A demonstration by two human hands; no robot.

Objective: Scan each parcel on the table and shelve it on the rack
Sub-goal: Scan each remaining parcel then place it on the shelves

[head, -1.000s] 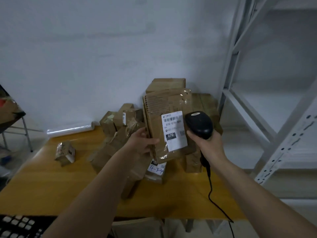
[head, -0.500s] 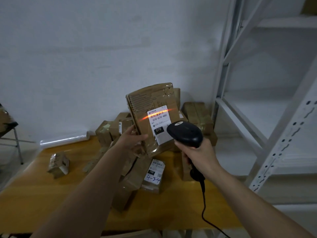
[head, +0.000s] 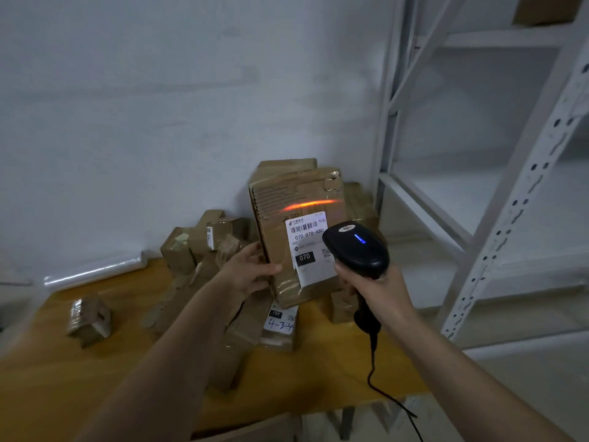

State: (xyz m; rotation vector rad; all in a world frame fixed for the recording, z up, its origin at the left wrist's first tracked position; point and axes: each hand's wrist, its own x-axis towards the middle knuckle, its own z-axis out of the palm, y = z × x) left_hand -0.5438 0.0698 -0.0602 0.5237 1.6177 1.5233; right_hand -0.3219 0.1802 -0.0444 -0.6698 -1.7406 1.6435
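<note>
Since half a second ago the scan line has climbed: it then crossed the label's barcode and now falls on bare cardboard just above the label (head: pixel 308 247). The parcel (head: pixel 298 231) is held upright above the surface (head: pixel 318 378), long axis near vertical, label facing the scanner (head: pixel 356 248). The left hand (head: pixel 247 272) grips its left edge, thumb across the front, fingers (head: pixel 251 283) apparently curled behind. The right hand (head: pixel 379 290) is wrapped round the scanner's handle, just right of the parcel. The rack (head: pixel 478 218) stands to the right, nearer the right hand. A blue lamp is lit; whether the read registered cannot be told.
</note>
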